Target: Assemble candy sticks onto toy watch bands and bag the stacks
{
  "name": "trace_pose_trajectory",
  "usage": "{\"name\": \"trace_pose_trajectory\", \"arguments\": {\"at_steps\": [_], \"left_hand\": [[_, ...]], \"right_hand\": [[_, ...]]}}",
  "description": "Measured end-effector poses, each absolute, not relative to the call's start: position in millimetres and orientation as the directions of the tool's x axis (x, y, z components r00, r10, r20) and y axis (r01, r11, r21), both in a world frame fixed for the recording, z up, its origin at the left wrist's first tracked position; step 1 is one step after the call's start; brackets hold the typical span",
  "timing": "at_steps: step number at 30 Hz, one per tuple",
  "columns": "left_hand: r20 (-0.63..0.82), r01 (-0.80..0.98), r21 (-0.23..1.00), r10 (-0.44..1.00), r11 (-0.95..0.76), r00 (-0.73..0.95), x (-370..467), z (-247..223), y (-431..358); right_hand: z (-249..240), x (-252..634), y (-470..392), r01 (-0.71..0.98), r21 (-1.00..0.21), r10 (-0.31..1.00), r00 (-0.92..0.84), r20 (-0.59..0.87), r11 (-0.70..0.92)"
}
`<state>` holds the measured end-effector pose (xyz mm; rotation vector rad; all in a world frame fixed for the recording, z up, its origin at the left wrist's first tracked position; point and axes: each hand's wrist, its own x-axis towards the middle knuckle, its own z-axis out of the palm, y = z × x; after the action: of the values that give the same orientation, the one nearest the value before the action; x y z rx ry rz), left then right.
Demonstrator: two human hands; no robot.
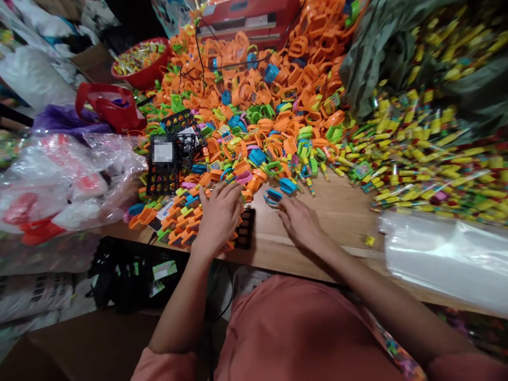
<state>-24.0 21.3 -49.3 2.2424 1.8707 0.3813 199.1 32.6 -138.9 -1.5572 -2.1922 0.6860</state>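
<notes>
My left hand (219, 216) lies over tight rows of orange, green and blue plastic toy watches (180, 221), its fingers stretched out and the thumb apart. Under the right end of these rows a black tray with round holes (246, 228) sticks out. At the tips of my right hand (300, 219) a blue toy watch (273, 198) is pinched, just above the wooden table (329, 211). Another blue toy watch (288, 186) lies beyond it, at the edge of the heap. The fingertips of my right hand are partly hidden.
A large heap of toy watches (254, 95) covers the table's back, before a red machine (246, 21). Black trays (162, 177) lie left. Yellow candy tubes (432, 153) and clear plastic bags (444, 259) lie right. A red basin (159, 66) stands back left.
</notes>
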Motion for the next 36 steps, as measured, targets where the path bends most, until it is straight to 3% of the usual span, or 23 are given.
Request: {"name": "trace_pose_trajectory", "arguments": {"at_steps": [3, 6, 11, 13, 16, 19, 21, 26, 31, 36], "left_hand": [[0.053, 0.927, 0.302, 0.975, -0.222, 0.216, -26, -42, 19], [0.000, 0.923, 0.261, 0.956, -0.283, 0.293, -31, -36, 11], [-0.017, 0.936, 0.193, 0.953, -0.295, 0.304, -33, -45, 2], [0.015, 0.936, 0.176, 0.952, -0.304, 0.306, -31, -50, 0], [0.047, 0.935, 0.174, 0.951, -0.308, 0.304, -30, -53, -2], [0.042, 0.928, 0.205, 0.950, -0.312, 0.310, -31, -50, -3], [0.039, 0.917, 0.227, 0.944, -0.328, 0.328, -33, -48, -4], [0.076, 0.908, 0.197, 0.929, -0.371, 0.363, -33, -51, -4], [0.134, 0.926, 0.140, 0.933, -0.351, 0.333, -29, -56, -4], [0.157, 0.929, 0.089, 0.926, -0.359, 0.343, -28, -58, -5]], "right_hand": [[-144, 206, 25, 0.591, -0.775, 0.960, -0.272, 0.072, 0.226], [-144, 192, 14, 0.349, -0.912, 0.934, -0.346, 0.088, 0.215], [-147, 152, -5, 0.086, -0.991, 0.828, -0.545, -0.135, -0.104], [-151, 143, -9, 0.093, -0.994, 0.798, -0.594, -0.107, -0.064], [-161, 139, -12, 0.145, -0.961, 0.803, -0.585, 0.110, 0.237], [-170, 138, -12, 0.136, -0.840, 0.745, -0.550, 0.377, 0.525], [-174, 138, -11, 0.123, -0.758, 0.675, -0.561, 0.479, 0.640], [-180, 135, -7, 0.190, -0.709, 0.602, -0.697, 0.390, 0.679], [-180, 133, -13, 0.216, -0.740, 0.643, -0.678, 0.357, 0.637], [-140, 164, 17, 0.238, -0.837, 0.673, -0.713, 0.195, 0.493]]}}
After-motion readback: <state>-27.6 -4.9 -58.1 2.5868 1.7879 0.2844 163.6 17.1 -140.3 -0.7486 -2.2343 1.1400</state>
